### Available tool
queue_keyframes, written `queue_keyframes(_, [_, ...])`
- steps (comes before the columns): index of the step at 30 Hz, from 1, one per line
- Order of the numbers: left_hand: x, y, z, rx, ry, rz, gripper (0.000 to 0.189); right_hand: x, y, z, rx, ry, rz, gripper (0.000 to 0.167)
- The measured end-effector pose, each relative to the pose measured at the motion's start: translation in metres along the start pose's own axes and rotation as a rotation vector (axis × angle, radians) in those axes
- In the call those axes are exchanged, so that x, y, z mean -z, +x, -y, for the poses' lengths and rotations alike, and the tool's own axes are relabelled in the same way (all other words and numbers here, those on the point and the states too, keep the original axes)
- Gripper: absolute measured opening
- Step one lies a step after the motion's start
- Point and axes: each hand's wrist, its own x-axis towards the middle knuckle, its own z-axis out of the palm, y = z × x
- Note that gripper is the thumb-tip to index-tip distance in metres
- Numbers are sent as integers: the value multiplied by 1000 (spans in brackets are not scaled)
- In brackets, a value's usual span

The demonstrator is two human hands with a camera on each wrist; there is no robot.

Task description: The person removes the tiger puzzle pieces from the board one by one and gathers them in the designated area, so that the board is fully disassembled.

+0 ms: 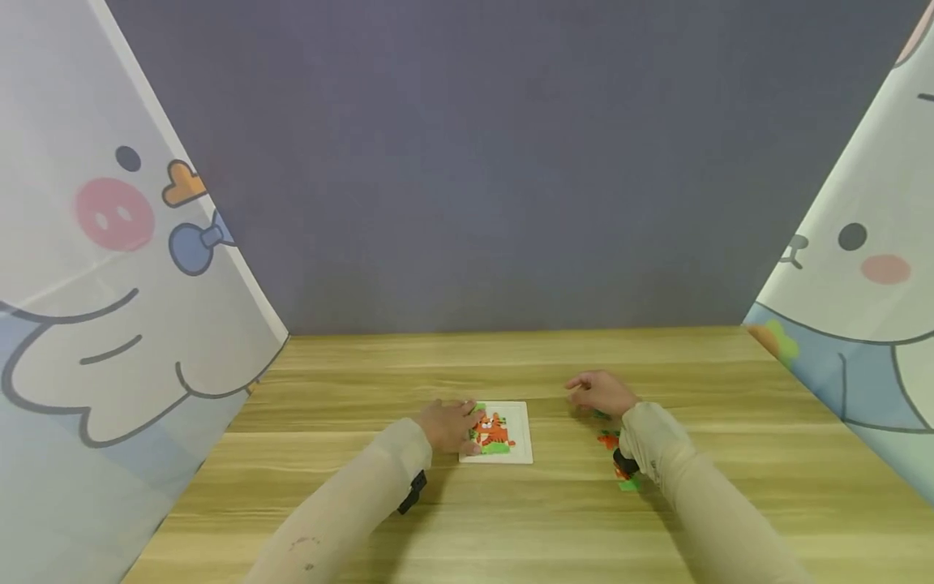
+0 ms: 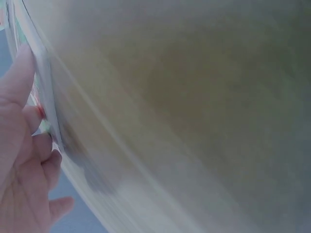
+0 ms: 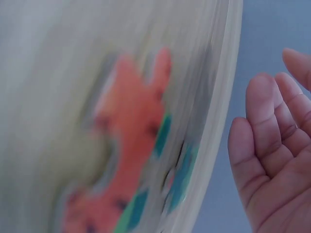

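A white square jigsaw board [image 1: 520,436] lies on the table, with an orange tiger picture [image 1: 499,431] on green in its recess. My left hand [image 1: 447,427] rests at the board's left side, its fingers spread over the picture. In the left wrist view, the thumb [image 2: 20,73] lies along the board's rim [image 2: 47,90]. To the right, my right hand [image 1: 601,392] is above the table with loosely bent fingers and nothing in its grasp. Close below it lie loose orange and green puzzle pieces [image 1: 609,441], partly hidden by the wrist; one orange piece [image 3: 133,121] looks blurred in the right wrist view.
The wooden table [image 1: 365,373] runs back to a dark grey panel [image 1: 511,178]. White panels with cartoon animals stand at the left [image 1: 51,243] and right [image 1: 861,324]. A black wrist device [image 1: 625,461] on the right arm overlaps the loose pieces in the head view.
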Motion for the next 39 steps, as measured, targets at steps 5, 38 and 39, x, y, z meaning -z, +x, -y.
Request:
queue_keyframes(5, [-2, 1, 0, -13, -8, 3, 75, -11, 9, 7, 22, 6, 24, 32])
queue_keyframes(38, [0, 3, -1, 7, -13, 11, 76, -63, 36, 63, 109, -380, 216, 25])
queue_keyframes(39, [0, 4, -2, 8, -9, 11, 76, -63, 37, 63, 112, -394, 217, 27])
